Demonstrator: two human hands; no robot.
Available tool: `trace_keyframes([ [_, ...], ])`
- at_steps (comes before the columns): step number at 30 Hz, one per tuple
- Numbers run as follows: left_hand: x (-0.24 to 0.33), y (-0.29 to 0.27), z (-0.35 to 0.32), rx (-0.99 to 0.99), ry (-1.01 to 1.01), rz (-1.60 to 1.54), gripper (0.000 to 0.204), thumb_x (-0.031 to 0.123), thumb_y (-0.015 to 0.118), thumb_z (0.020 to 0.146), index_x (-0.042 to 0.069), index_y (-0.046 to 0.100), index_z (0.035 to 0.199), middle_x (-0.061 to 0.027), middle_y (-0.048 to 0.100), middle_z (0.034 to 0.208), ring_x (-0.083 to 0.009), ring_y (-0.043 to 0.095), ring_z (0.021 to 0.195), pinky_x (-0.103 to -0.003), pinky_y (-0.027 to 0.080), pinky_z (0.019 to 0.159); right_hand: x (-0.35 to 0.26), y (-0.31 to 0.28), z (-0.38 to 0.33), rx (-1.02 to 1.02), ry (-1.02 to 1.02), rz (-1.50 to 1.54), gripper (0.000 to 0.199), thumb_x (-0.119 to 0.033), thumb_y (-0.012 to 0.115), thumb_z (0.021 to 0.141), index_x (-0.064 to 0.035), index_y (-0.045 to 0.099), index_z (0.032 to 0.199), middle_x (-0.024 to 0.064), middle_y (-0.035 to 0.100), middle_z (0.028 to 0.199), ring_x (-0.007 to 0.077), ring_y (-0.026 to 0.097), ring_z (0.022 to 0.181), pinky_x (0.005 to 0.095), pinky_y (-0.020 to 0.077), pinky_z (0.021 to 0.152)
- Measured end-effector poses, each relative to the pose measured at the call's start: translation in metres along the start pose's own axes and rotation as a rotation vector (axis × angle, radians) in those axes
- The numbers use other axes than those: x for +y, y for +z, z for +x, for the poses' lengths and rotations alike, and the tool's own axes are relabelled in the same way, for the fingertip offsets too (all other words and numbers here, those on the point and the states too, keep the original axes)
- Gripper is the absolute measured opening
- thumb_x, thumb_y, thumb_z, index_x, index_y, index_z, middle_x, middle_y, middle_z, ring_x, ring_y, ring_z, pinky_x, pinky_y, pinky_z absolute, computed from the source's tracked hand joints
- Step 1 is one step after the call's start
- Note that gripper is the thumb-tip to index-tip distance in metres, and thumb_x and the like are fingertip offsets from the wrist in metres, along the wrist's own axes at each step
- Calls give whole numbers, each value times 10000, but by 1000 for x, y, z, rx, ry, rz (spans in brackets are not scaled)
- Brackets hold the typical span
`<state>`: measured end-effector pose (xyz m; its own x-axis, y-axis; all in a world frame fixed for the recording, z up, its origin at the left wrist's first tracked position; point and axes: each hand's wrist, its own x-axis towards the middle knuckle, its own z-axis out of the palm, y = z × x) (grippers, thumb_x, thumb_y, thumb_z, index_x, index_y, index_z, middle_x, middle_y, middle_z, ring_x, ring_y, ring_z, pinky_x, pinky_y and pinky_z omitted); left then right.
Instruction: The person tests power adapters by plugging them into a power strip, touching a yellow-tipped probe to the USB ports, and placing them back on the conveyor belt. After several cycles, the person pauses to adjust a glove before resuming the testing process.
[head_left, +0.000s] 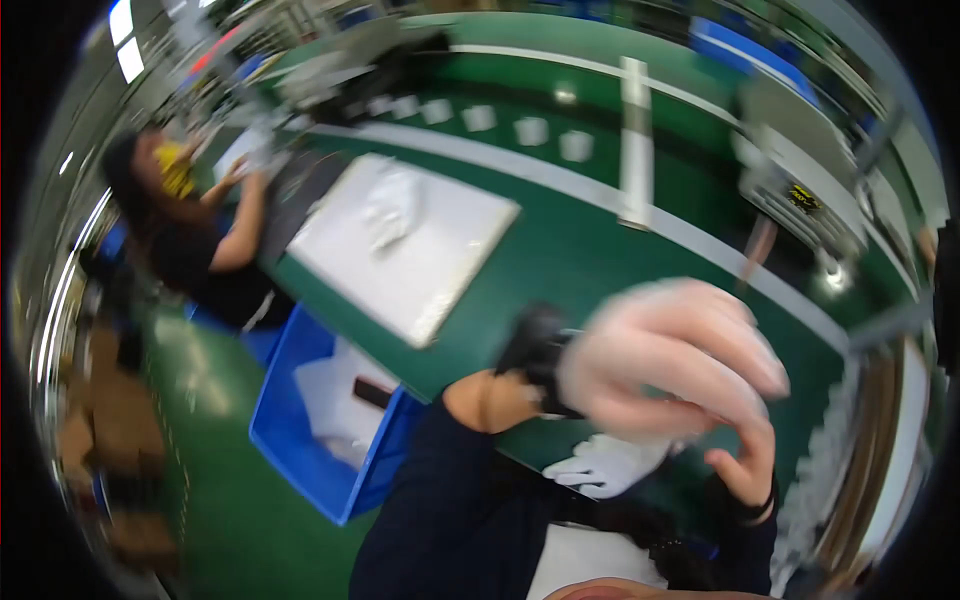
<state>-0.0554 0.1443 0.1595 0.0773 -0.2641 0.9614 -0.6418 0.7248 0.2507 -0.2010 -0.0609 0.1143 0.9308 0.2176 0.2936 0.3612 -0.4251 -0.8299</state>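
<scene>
My left hand (670,360) is raised close to the camera in a thin, whitish see-through glove, slightly blurred. Its fingers are apart, loosely bent and pointing right; a black band circles the wrist. Just beyond its fingertips is my right hand (748,465), its thumb standing apart and its other fingers partly hidden behind the left ones. Nothing shows in either hand. Whether the two hands touch, I cannot tell. Below them, a white glove (610,467) lies on the green tabletop (560,235).
A white board (455,250) bearing a crumpled white bundle (392,205) lies ahead. Left of the table stands a blue bin (290,450) with a dark flat object inside. A co-worker (215,240) sits far left. Several white pieces line the green belt; a machine (800,190) stands right.
</scene>
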Motion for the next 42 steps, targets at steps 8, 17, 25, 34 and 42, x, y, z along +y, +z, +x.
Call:
trace_keyframes([
  [8,-2,-8,1,563,-187,-338,166,198,477,986,173,617,1074,-38,612,953,-208,517,605,-383,392,688,37,-41,-68,202,585,342,263,-135,626,867,14,635,1082,38,616,835,114,589,773,248,469,724],
  [17,-16,-9,-16,327,-260,-102,154,195,470,995,144,604,1052,-48,580,856,-180,545,618,-349,428,631,73,-29,-26,218,397,180,486,-127,684,820,-23,535,1270,33,503,1030,125,514,938,273,431,859],
  [25,-93,-40,-64,-398,-769,748,244,44,557,866,26,623,1101,-162,649,1062,-277,659,909,-355,532,785,128,-15,-18,171,126,271,599,-297,733,790,-46,527,1293,65,436,1208,166,451,1090,324,384,943],
  [34,-243,-171,-103,-1359,-584,1847,372,187,496,899,185,569,1264,-94,547,1287,-301,549,1172,-420,493,893,133,-17,-21,169,161,500,527,-102,708,751,-77,565,1258,48,497,1162,153,467,993,270,378,880],
  [42,-234,-169,-107,-521,-844,1577,311,99,580,836,155,597,1141,-102,602,1008,-323,638,893,-395,534,756,136,-11,-14,194,189,566,415,-27,625,795,-61,590,1207,27,521,1116,118,491,954,228,386,802],
])
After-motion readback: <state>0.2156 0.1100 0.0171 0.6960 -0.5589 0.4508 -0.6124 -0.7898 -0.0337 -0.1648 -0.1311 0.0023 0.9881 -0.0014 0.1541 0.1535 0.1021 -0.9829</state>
